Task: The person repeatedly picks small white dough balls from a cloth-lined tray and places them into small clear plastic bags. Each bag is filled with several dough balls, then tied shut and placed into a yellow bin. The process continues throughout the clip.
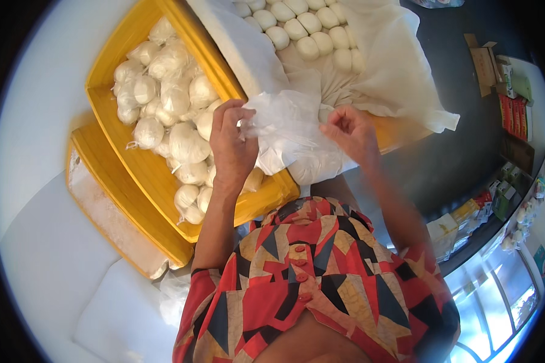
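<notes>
My left hand [234,140] grips the edge of a thin clear plastic bag [284,120], which spreads out in front of me. On the bag's other side, my right hand [352,134] has its fingers curled and its thumb towards the plastic. Whether it pinches the film is unclear. Left of the hands, a yellow plastic crate [131,145] holds many white steamed buns [188,143] tied in clear bags. Loose white buns [295,29] lie in rows beyond the hands, on a pale cloth [390,59].
A second yellow crate [131,199] sits beside the first, at its lower left. To the right runs a dark tabletop [440,159] with an open cardboard box [483,68] and red packages [514,115]. Several more boxes [504,195] line its right edge.
</notes>
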Action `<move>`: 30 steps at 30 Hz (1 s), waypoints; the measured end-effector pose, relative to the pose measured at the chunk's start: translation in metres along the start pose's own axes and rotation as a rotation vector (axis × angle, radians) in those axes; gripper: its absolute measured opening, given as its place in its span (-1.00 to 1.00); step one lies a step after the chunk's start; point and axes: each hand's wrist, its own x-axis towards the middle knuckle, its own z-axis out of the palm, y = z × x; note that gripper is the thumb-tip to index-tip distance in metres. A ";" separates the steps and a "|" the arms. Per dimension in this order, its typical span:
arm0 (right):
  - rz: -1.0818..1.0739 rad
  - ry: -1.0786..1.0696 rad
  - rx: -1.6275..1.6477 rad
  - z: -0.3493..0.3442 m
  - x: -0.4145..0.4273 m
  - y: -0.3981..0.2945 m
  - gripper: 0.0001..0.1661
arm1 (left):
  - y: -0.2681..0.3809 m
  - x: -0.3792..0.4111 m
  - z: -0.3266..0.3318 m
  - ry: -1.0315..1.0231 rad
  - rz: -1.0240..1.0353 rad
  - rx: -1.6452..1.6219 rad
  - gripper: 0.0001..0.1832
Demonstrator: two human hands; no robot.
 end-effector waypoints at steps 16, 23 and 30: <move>0.307 0.377 -1.307 -0.084 0.169 0.170 -0.09 | 0.053 0.004 0.013 -0.102 -0.322 0.054 -0.63; 0.297 0.186 -1.262 -0.097 0.176 0.185 -0.27 | 0.053 0.010 0.002 -0.122 -0.358 -0.017 -0.65; -0.387 -0.001 -1.646 -0.110 0.099 0.214 -0.62 | 0.047 0.013 -0.026 -0.051 -0.517 -0.143 -0.76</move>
